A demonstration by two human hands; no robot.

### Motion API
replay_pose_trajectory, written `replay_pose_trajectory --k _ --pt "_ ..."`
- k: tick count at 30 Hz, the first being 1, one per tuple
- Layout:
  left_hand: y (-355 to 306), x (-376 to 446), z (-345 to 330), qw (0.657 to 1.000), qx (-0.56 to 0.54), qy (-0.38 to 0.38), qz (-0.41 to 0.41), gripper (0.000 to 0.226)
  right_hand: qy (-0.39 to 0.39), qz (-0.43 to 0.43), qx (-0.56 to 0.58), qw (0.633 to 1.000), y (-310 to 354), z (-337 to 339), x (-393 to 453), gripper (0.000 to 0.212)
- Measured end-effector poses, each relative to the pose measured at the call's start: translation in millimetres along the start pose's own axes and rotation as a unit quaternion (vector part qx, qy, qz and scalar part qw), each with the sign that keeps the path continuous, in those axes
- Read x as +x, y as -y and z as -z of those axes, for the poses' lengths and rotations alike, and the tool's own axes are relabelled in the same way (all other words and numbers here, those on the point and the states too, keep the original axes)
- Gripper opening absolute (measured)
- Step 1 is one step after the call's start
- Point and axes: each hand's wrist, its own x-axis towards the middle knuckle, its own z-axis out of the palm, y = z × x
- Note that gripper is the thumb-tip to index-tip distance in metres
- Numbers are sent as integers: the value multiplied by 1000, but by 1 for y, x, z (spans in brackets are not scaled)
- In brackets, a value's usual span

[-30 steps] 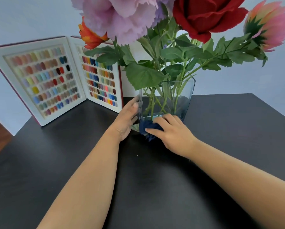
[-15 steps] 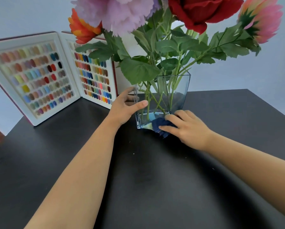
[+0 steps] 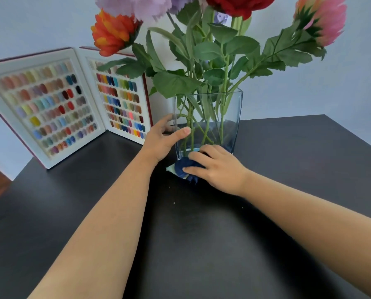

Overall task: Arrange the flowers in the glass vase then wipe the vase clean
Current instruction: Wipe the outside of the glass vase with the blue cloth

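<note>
Near the tabletop's (image 3: 201, 244) far edge, the left hand (image 3: 162, 140) grips the vase's (image 3: 229, 117) left corner, flowers (image 3: 113, 32) inside, while the right hand (image 3: 218, 167) presses a bunched cloth (image 3: 183, 168) against its base.

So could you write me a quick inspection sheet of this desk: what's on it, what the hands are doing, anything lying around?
Surface: black matte table, a few pale specks near the middle.
Job's things: clear square glass vase upright, holding the artificial flowers; crumpled dark blue cloth at its front lower corner.
Clutter: open white swatch book of coloured nail samples, standing at the back left.
Hands: left hand holds the vase's left side, thumb on the front face; right hand presses the cloth against the vase base.
Cables: nothing seen.
Surroundings: pale wall behind; strip of brown floor at far left.
</note>
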Motion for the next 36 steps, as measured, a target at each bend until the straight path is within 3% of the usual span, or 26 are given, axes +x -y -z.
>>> replay_pose_trajectory --k 11,22,31,36 --pt "0 2 2 1000 10 -1 13 89 36 -57 -10 998 -41 15 -68 42" --pt "-2 -2 3 999 -5 11 29 85 5 -17 37 999 2 -2 0 40" --pt "-6 -6 4 999 8 22 32 85 15 -65 7 998 -37 10 -66 39" --pt "-6 -7 3 999 7 20 33 85 1 -62 16 998 -34 13 -58 39"
